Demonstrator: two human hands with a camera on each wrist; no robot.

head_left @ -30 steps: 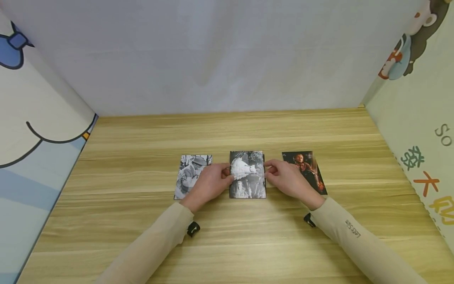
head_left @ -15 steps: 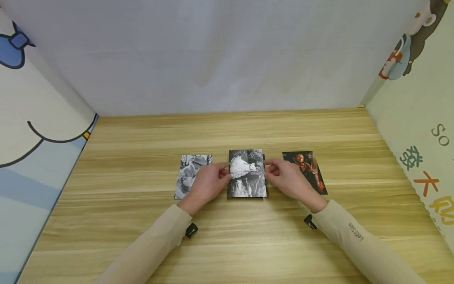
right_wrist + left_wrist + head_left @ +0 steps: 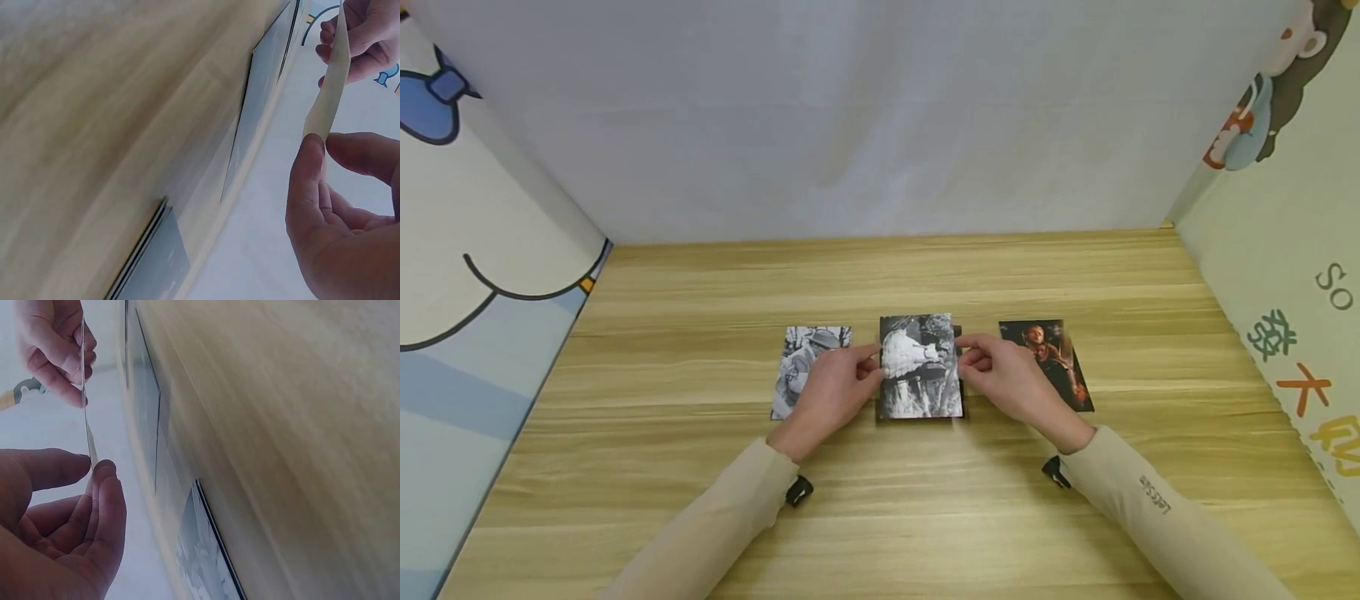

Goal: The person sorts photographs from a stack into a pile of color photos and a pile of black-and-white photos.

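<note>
A black-and-white photo card [image 3: 920, 367], with a pale figure on it, is held up over the table between both hands. My left hand [image 3: 837, 385] pinches its left edge between thumb and fingertips. On the opposite edge, my right hand [image 3: 1006, 379] pinches it the same way. In both wrist views the raised card appears nearly edge-on, apart from the tabletop. Beneath it lies another card [image 3: 147, 406], mostly hidden from the head view. A black-and-white photo card [image 3: 793, 375] lies partly behind my left hand, and a dark colour photo card [image 3: 1052, 358] beside my right.
The wood-grain table [image 3: 880, 517] meets a pale back wall [image 3: 880, 125]. Printed side panels stand at left and right. In the right wrist view, several layered edges show at the right-hand stack of cards [image 3: 153, 256].
The middle card has risen off the table and shifted slightly left, baring a dark card edge beneath its right side. Both hands keep their pinch; the left moved slightly left. The side cards stay put.
</note>
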